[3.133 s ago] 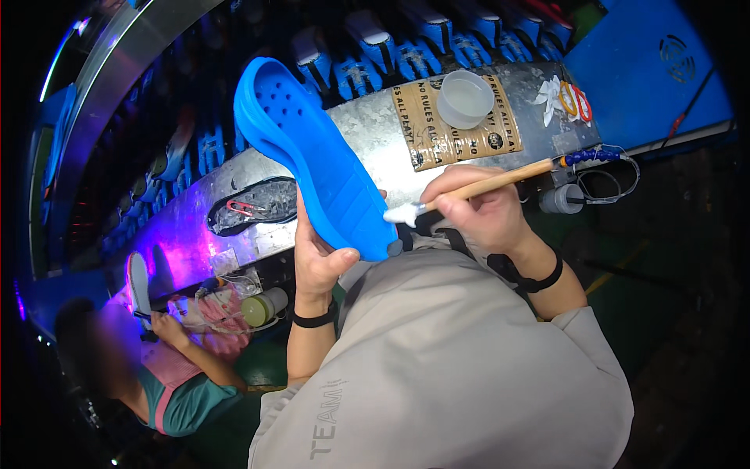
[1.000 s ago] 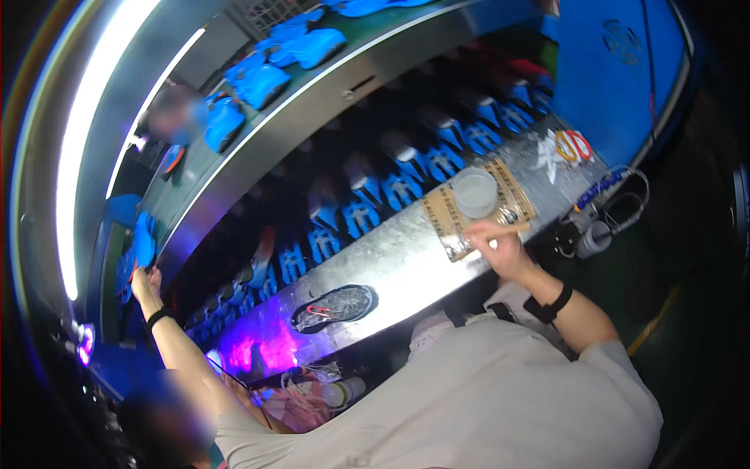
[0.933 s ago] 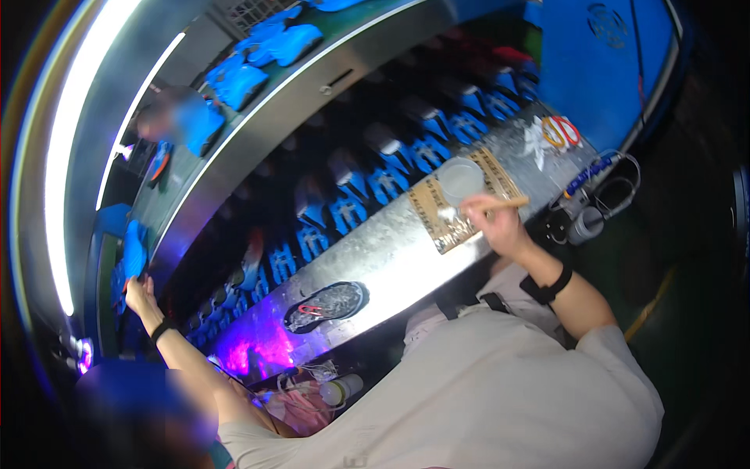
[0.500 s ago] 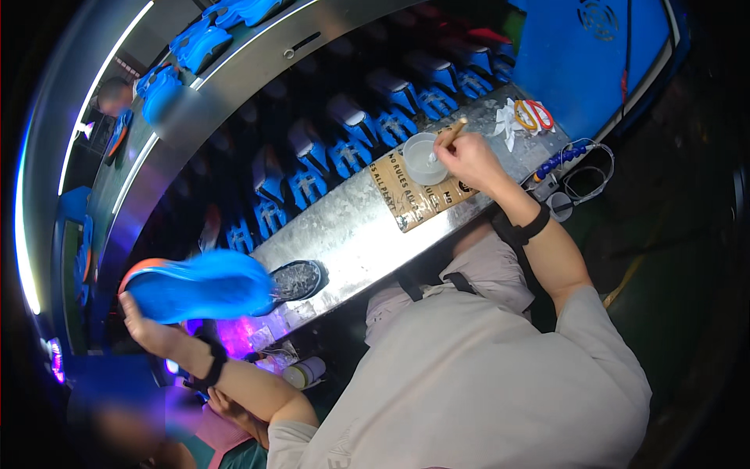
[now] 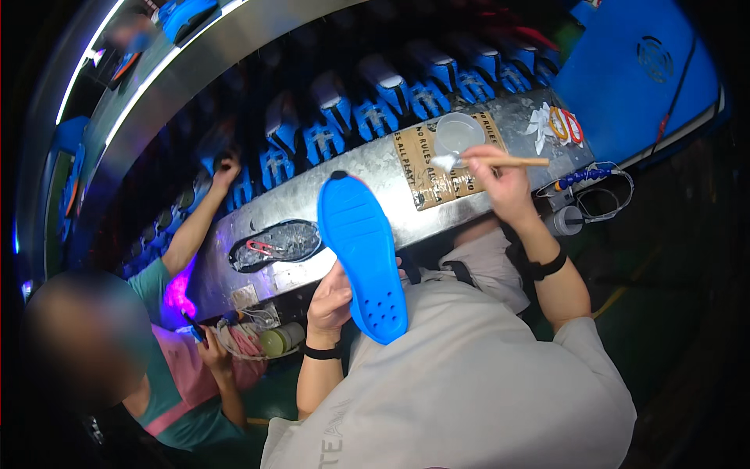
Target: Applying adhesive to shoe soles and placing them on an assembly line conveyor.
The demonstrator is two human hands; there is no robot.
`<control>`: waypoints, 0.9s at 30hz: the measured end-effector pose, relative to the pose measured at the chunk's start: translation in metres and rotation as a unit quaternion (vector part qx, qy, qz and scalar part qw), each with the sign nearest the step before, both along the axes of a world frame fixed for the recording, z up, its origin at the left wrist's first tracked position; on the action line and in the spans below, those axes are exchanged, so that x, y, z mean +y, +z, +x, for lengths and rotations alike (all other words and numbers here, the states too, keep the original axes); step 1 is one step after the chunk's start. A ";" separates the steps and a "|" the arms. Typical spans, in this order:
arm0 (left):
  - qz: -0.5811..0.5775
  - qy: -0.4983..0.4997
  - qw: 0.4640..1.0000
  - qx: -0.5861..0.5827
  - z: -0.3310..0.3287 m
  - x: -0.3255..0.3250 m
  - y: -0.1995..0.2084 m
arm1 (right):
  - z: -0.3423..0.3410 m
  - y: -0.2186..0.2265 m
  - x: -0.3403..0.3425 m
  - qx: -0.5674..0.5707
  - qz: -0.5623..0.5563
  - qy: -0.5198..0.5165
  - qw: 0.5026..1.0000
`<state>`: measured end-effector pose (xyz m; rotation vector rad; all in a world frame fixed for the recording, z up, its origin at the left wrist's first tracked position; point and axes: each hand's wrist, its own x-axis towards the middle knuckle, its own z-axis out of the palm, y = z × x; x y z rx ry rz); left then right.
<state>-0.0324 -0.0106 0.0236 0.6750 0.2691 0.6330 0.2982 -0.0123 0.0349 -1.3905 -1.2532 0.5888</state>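
Note:
My left hand (image 5: 330, 303) is closed on a blue shoe sole (image 5: 366, 254), gripping its side. The sole stands nearly upright in front of my chest, its face with grooves and small holes showing and a dark tip at the top. In my right hand (image 5: 506, 191) is a brush (image 5: 516, 161) with a wooden handle, its whitish bristles pointing left. Those bristles are just below the rim of a translucent plastic cup (image 5: 461, 129). Under the cup lies a piece of printed brown cardboard (image 5: 422, 176) on the metal bench (image 5: 359, 168).
A dark sole-shaped pad (image 5: 289, 241) with a red item on it lies on the bench, left. Shoe parts (image 5: 375, 117) hang in rows behind. Orange and red scissors (image 5: 564, 123) rest at right near a blue cabinet (image 5: 637, 70). A co-worker (image 5: 187, 352) reaches in at left.
My left hand has brought the blue sole from the far left to in front of me, turning it upright. The brush has come out of the cup. A co-worker's arm now reaches toward the rack.

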 end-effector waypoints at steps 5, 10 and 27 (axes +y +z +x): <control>0.004 0.051 0.995 0.085 -0.005 -0.004 -0.013 | -0.048 0.004 -0.014 0.070 0.018 0.134 0.988; 0.014 0.042 0.996 0.080 -0.008 -0.001 -0.015 | -0.064 0.013 -0.001 0.017 0.056 0.146 0.988; 0.076 0.036 0.987 0.139 -0.012 0.004 0.003 | -0.062 0.019 0.009 -0.015 0.083 0.127 0.988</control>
